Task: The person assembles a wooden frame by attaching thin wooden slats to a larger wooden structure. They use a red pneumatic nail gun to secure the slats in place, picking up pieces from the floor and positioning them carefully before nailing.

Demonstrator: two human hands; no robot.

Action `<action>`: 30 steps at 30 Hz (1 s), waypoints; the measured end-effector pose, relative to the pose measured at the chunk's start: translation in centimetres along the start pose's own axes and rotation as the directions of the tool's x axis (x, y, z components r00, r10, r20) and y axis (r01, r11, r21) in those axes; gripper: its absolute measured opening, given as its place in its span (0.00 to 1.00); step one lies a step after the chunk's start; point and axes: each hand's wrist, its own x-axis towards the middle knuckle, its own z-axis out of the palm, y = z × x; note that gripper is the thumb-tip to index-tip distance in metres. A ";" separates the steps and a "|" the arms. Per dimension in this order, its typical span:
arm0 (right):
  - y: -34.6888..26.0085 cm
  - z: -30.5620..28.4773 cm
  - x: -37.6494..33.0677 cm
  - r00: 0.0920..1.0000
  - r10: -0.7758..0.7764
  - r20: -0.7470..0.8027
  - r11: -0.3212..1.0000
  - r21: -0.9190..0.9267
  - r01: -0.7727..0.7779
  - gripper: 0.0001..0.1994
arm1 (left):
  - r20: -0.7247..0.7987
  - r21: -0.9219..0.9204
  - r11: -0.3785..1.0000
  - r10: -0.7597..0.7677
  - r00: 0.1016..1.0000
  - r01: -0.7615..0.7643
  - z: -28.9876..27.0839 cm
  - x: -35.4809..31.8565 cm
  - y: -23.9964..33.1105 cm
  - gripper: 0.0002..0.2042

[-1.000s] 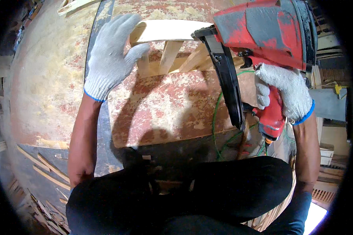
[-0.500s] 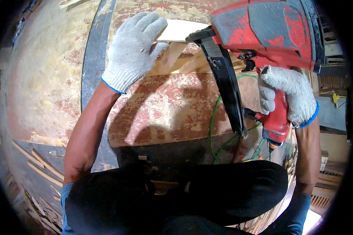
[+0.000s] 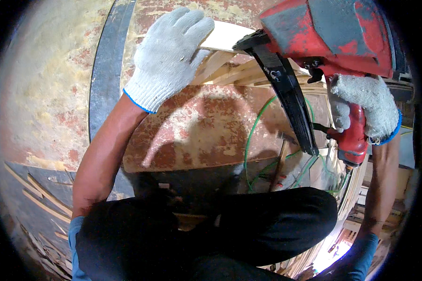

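My left hand [image 3: 169,58], in a white knit glove with a blue cuff, lies with its fingers stretched out at the left end of a pale white board [image 3: 227,36]. Slanted wooden strips [image 3: 225,70] show just below that board. In my gloved right hand [image 3: 370,100] is the handle of a red and grey nail gun [image 3: 342,35]. Its black nose touches or hovers over the board's right part; I cannot tell which. The long black magazine [image 3: 288,103] slopes down toward my knees. The index finger lies near the trigger.
A worn, red-stained panel [image 3: 187,126] lies before my folded legs. A green hose [image 3: 249,154] loops beside what looks like a hammer [image 3: 281,164]. Thin wooden sticks [image 3: 47,192] lie at the lower left. Stacked wood [image 3: 330,234] stands along the right.
My left hand has moved slightly right and up along the board, its thumb now closer to the fingers. The nail gun and my right hand have shifted right in the view.
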 end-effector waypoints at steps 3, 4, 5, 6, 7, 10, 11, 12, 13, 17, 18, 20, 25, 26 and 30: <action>-0.8 -1.2 0.8 0.998 0.053 0.040 0.999 -0.013 -0.053 0.11 | -0.001 -0.021 1.000 0.013 1.000 -0.013 0.0 0.3 -0.2 0.28; -0.9 -1.4 0.8 0.998 0.062 0.018 0.997 -0.054 -0.061 0.11 | 0.002 -0.036 0.999 0.018 1.000 -0.017 0.0 0.4 -0.2 0.28; -1.0 -1.6 0.8 0.996 0.080 0.046 0.997 -0.008 -0.080 0.11 | -0.002 -0.035 0.999 0.018 1.000 -0.018 -0.1 0.4 -0.2 0.28; -0.9 -1.6 0.7 0.994 0.098 0.047 0.995 0.029 -0.099 0.11 | -0.006 -0.035 0.999 0.019 1.000 -0.019 -0.1 0.4 -0.2 0.28; -0.9 -1.6 0.7 0.992 0.116 0.047 0.991 0.065 -0.119 0.11 | -0.012 -0.036 0.999 0.020 1.000 -0.021 -0.1 0.4 -0.2 0.28; -0.7 -1.2 0.7 0.999 0.041 -0.007 0.998 0.040 -0.041 0.11 | -0.025 -0.030 1.000 0.004 1.000 -0.004 0.1 0.2 -0.3 0.28; -0.7 -1.0 0.8 0.999 0.029 -0.013 0.999 0.040 -0.029 0.11 | -0.029 -0.023 1.000 0.006 1.000 -0.006 0.1 0.1 -0.4 0.28; -0.6 -0.9 0.9 1.000 0.010 -0.026 0.998 0.059 -0.009 0.12 | -0.029 -0.019 1.000 0.011 1.000 -0.012 0.2 0.1 -0.5 0.27; -0.6 -0.8 1.0 1.000 -0.010 -0.019 1.000 0.020 0.011 0.12 | -0.032 -0.012 1.000 0.019 0.999 -0.020 0.3 0.1 -0.6 0.27; -0.5 -0.6 1.1 1.000 -0.017 0.005 0.998 0.056 0.017 0.15 | -0.029 -0.013 1.000 0.024 0.999 -0.024 0.5 0.0 -0.7 0.27; -0.4 -0.5 1.1 1.000 -0.014 0.009 0.997 0.073 0.013 0.15 | -0.032 -0.015 1.000 0.024 0.999 -0.024 0.5 0.0 -0.7 0.27; -0.4 -0.5 1.0 0.999 -0.035 0.010 0.996 0.078 0.034 0.17 | -0.034 -0.022 1.000 0.020 0.999 -0.020 0.5 -0.1 -0.7 0.28; -0.6 -0.2 1.3 1.000 -0.023 -0.005 0.999 0.039 0.023 0.21 | -0.028 -0.022 1.000 0.007 1.000 -0.008 0.1 -0.2 -0.2 0.28; -0.7 -0.1 1.3 1.000 -0.022 0.009 0.998 0.059 0.021 0.20 | -0.025 -0.029 1.000 0.008 1.000 -0.009 0.0 -0.2 -0.1 0.28; -0.3 0.0 1.0 1.000 -0.010 0.007 0.998 0.057 0.009 0.19 | 0.010 -0.053 0.999 -0.003 1.000 0.004 -0.4 0.1 -0.3 0.28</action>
